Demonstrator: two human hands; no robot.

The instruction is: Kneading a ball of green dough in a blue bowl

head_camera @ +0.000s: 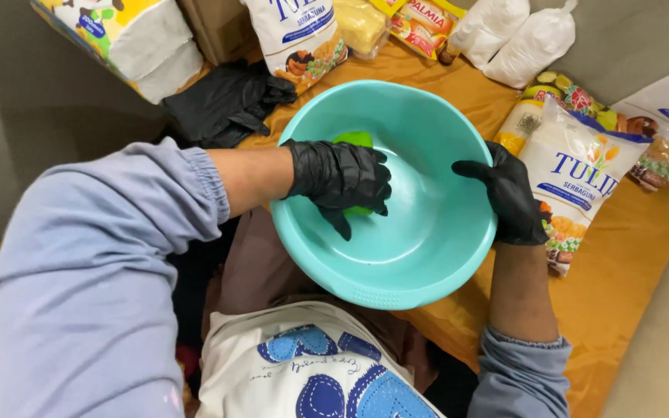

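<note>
Blue-sleeved arms frame a teal plastic basin point(420, 255) held over an orange-covered surface point(629, 271); the black-gloved left hand point(340, 179) presses a green sponge point(356, 140) against the inner wall, fingers curled over it, while the gloved right hand point(511, 195) grips the rim, white flour bags point(574, 166) beside it

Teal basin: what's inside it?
Inside the teal basin, the gloved left hand presses on a green object. The hand covers most of it, so its kind is unclear. The right hand grips the rim.
</note>
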